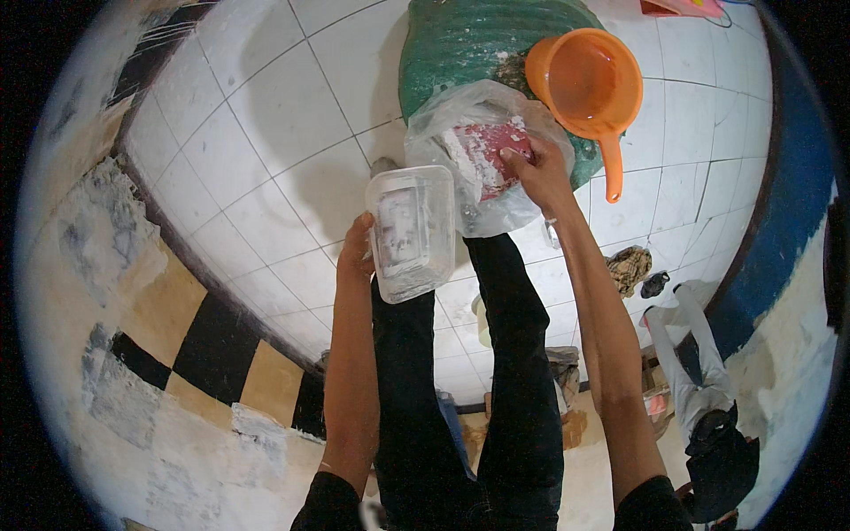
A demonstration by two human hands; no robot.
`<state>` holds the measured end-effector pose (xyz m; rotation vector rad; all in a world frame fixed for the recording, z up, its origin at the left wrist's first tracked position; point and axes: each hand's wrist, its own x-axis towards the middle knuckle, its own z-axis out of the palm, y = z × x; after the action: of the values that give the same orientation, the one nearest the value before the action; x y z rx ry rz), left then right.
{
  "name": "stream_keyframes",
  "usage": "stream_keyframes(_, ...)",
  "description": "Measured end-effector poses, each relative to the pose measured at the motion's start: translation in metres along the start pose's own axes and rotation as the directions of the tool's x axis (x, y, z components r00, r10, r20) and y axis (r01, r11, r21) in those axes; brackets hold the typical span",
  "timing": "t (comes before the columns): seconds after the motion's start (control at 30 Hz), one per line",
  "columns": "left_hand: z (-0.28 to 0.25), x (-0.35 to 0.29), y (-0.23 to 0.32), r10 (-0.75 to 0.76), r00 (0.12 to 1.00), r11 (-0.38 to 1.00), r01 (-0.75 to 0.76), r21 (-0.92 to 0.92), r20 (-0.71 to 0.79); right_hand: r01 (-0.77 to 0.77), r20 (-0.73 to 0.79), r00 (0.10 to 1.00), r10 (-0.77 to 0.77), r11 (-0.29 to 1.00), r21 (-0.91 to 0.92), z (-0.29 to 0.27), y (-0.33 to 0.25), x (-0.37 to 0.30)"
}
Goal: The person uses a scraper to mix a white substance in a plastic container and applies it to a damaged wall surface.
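My left hand (356,250) is closed on the side of a clear plastic tub (447,217), which is tilted and has white residue smeared inside. To the right, my right hand (544,175) reaches into an open clear plastic bag (431,113) of white powder. Its thumb and fingers pinch a flat red piece (506,142), perhaps a scraper, caked with the powder. The fingertips under this piece are hidden. The bag rests against a green, ribbed, sack-like bundle (456,49). Just beyond my right hand, an orange dipper (627,97) holding some liquid sits on the same bundle.
White floor tiles (266,133) spread around me. A wall with black and tan squares (217,350) runs along the left, and a blue-and-white wall (757,292) along the right. A crumpled brown cloth (629,268) lies at the right, near another person (722,456). A pink object (682,7) is at the far right.
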<state>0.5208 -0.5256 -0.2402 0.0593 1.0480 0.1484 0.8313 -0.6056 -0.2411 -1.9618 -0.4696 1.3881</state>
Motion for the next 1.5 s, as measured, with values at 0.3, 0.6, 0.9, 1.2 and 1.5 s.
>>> stream_keyframes(0.3,-0.060,-0.017,-0.018,0.286,0.957,0.884,-0.286,-0.371,-0.054,0.077,-0.055,0.996,-0.076,0.997,0.022,-0.018,-0.009,-0.029)
stream_keyframes(0.6,0.033,0.012,-0.010,0.415,0.877,0.839,-0.265,-0.476,0.242,0.013,-0.179,0.984,-0.001,0.998,0.069,-0.024,-0.118,-0.117)
stream_keyframes(0.9,0.139,0.013,0.011,0.372,0.867,0.807,-0.125,-0.577,0.332,0.386,-0.135,0.874,-0.467,0.835,-0.392,0.061,-0.162,-0.138)
stream_keyframes(1.2,0.151,0.007,0.020,0.375,0.860,0.791,-0.101,-0.604,0.347,0.425,-0.107,0.841,-0.531,0.769,-0.477,0.071,-0.179,-0.152)
stream_keyframes(1.5,0.125,-0.016,0.013,0.414,0.853,0.758,-0.129,-0.639,0.319,0.293,-0.262,0.851,-0.455,0.826,-0.482,0.027,-0.192,-0.166)
